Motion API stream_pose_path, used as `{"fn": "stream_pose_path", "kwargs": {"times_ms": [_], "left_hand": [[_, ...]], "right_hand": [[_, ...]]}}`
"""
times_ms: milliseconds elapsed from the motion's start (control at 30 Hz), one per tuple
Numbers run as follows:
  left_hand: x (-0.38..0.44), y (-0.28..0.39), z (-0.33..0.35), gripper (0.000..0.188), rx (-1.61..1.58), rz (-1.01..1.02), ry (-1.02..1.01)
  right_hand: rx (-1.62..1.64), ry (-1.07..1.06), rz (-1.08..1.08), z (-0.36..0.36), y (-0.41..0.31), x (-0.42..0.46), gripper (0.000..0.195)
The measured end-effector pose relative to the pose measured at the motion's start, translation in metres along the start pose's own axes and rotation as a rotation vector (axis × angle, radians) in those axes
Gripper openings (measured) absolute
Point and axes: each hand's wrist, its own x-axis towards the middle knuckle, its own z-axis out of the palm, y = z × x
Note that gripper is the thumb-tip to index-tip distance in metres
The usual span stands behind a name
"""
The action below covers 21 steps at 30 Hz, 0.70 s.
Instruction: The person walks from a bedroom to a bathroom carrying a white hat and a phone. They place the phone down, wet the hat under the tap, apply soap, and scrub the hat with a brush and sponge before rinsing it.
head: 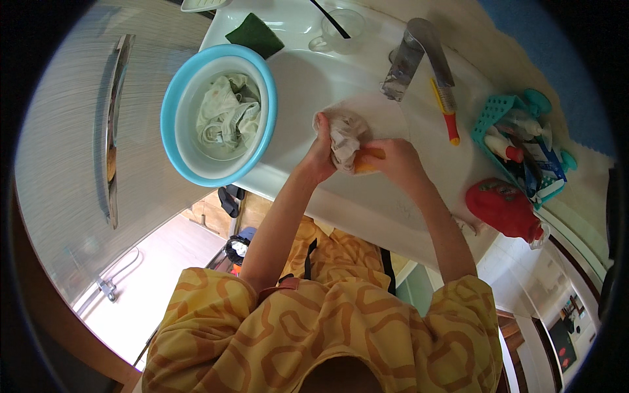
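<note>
Over the white washbasin, my left hand grips a wet, crumpled whitish cloth, its thumb up along the cloth's left side. My right hand holds an orange bar, which looks like soap, against the lower right of the cloth. Fingers and cloth partly hide the bar. To the left, a blue-rimmed plastic basin with a white inside rests on the washbasin's edge. Pale wet laundry lies in water inside it.
A chrome faucet rises beyond my hands. Behind are a clear mug with a dark stick and a green scouring pad. At right lie a red-and-yellow-handled brush, a teal basket of toiletries and a red pouch.
</note>
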Motion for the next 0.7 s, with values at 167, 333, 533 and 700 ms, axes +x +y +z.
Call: {"fn": "stream_pose_path", "kwargs": {"times_ms": [167, 333, 533, 700], "left_hand": [[0.000, 0.003, -0.007, 0.094, 0.141, -0.030, 0.020], [-0.018, 0.016, 0.010, 0.098, 0.430, -0.129, 0.073], [-0.023, 0.011, 0.005, 0.088, 0.498, 0.025, -0.075], [-0.043, 0.022, 0.014, 0.082, 0.404, -0.058, 0.071]], "right_hand": [[-0.208, 0.109, -0.043, -0.016, 0.009, 0.005, 0.027], [0.191, 0.378, -0.221, -0.030, 0.003, 0.014, 0.029], [0.303, 0.271, -0.022, -0.029, -0.019, 0.019, 0.027], [0.171, 0.216, 0.024, -0.034, 0.001, 0.008, 0.024]]}}
